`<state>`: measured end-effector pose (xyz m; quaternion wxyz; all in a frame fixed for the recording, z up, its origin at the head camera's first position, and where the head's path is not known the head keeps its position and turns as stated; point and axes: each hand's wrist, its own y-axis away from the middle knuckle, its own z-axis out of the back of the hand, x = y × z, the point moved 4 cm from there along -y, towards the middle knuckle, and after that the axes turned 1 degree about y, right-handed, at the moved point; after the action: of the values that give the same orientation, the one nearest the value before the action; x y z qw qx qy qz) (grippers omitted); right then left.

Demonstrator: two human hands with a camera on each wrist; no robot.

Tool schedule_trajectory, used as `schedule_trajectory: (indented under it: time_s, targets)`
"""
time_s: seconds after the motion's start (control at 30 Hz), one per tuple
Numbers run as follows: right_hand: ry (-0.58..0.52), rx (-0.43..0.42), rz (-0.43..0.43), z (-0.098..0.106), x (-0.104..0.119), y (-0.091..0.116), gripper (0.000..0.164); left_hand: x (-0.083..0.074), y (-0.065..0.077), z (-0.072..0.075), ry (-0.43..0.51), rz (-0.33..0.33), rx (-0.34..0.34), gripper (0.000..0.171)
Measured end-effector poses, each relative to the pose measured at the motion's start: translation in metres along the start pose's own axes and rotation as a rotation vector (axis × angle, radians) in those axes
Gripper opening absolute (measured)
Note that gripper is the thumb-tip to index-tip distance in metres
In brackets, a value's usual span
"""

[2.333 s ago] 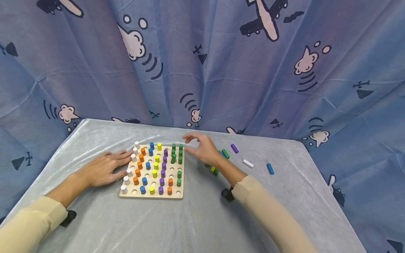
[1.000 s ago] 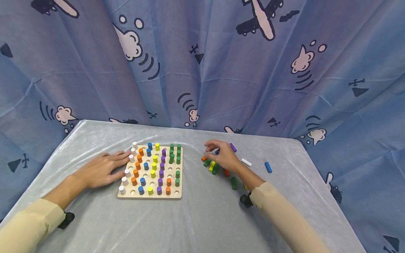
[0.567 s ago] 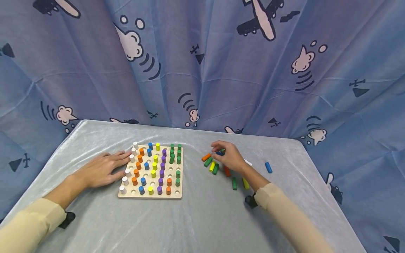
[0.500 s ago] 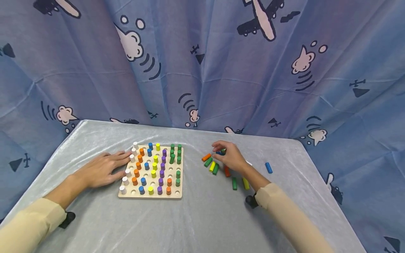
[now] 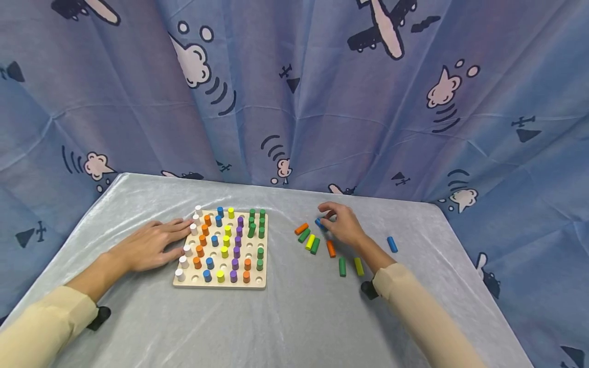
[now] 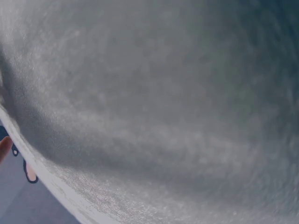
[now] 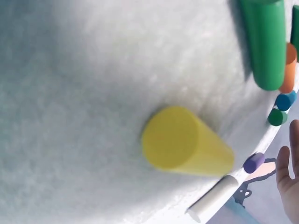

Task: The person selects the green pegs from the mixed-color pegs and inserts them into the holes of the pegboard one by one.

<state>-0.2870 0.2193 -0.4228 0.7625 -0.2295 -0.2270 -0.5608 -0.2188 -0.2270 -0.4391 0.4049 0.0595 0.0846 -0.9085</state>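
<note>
A wooden pegboard (image 5: 220, 286) bears rows of white, orange, blue, yellow, purple and green pegs, with some bare holes between. My left hand (image 5: 149, 246) lies with fingers extended against its left side, by the white pegs (image 5: 187, 250). In the left wrist view only a fingertip (image 6: 4, 147) shows. My right hand (image 5: 344, 225) hovers over the loose pegs, thumb and fingers apart. Nearest its thumb lies a blue peg (image 5: 320, 224). The right wrist view has that hand's fingers (image 7: 283, 168) spread apart, holding nothing visible. There, the purple peg (image 7: 254, 163) and white peg (image 7: 212, 198) show; the hand hides them in the head view.
Loose orange (image 5: 301, 228), green (image 5: 304, 235) and yellow pegs (image 5: 310, 242) are scattered between board and right arm. Another blue peg (image 5: 392, 244) lies farther right. A patterned curtain (image 5: 294, 102) hangs behind the grey cloth-covered table (image 5: 230, 327).
My right hand has gone from the board's right edge over to the loose pegs, then slightly farther right, uncovering the blue peg. The left hand stays at the board.
</note>
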Motion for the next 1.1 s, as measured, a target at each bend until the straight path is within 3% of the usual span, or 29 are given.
schedule_trajectory:
  time_s: [0.47, 1.1]
  targets:
    - [0.108, -0.018, -0.124, -0.001, -0.014, -0.005, 0.031, 0.000, 0.001, 0.001, 0.002, 0.002, 0.001, 0.056]
    - [0.097, 0.044, -0.150, -0.002, -0.014, -0.009, 0.029, 0.000, 0.001, 0.000, 0.010, 0.002, -0.003, 0.055]
